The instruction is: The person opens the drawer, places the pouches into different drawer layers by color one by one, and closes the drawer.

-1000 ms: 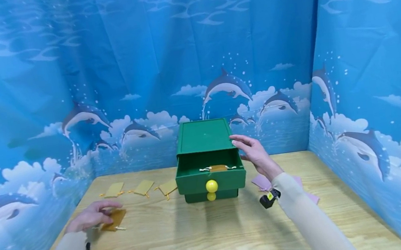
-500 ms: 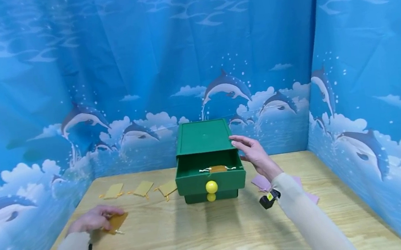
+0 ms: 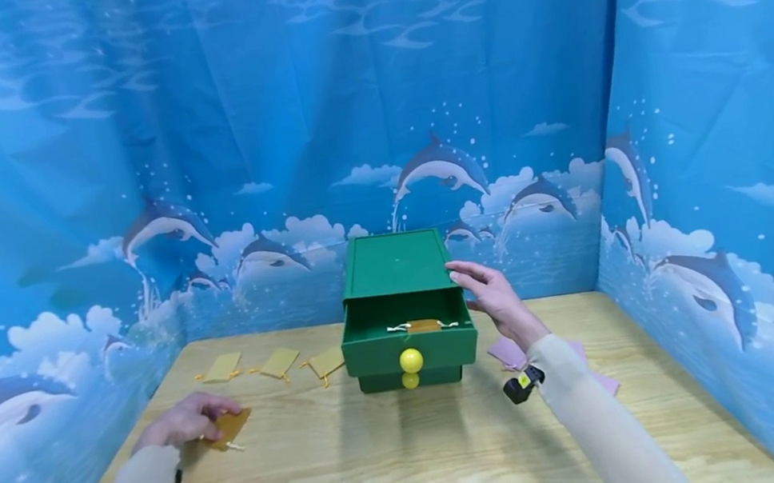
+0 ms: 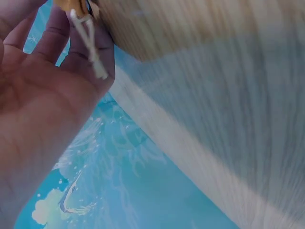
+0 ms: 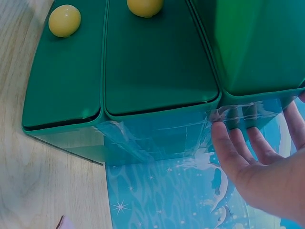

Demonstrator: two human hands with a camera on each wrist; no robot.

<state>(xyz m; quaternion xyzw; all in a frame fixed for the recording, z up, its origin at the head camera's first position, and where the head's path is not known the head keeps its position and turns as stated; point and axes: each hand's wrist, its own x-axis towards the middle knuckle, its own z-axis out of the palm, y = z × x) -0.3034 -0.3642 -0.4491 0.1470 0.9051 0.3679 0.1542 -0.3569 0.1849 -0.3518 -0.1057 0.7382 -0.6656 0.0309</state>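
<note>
In the head view my left hand [image 3: 184, 421] pinches an orange-brown drawstring pouch [image 3: 234, 425] low over the table's left side. The pouch's white cord [image 4: 89, 44] dangles by the palm in the left wrist view. My right hand [image 3: 499, 300] rests its extended fingertips on the right side of a green drawer cabinet [image 3: 397, 263]. The cabinet's upper drawer [image 3: 372, 354], with a yellow knob [image 3: 411, 361], is pulled out. Inside it, another orange-brown pouch [image 3: 423, 325] with white cords shows above the front panel.
Several yellowish pouches with orange cords, among them one pouch [image 3: 223, 367], lie in a row left of the cabinet. Lilac pouches [image 3: 507, 353] lie to its right, partly behind my right forearm. Dolphin-printed blue curtains [image 3: 262, 168] enclose the wooden table [image 3: 329, 474].
My left fingers have closed on the orange-brown pouch, which has shifted slightly right and tilted. My right hand keeps its place at the cabinet, and the drawer has not moved.
</note>
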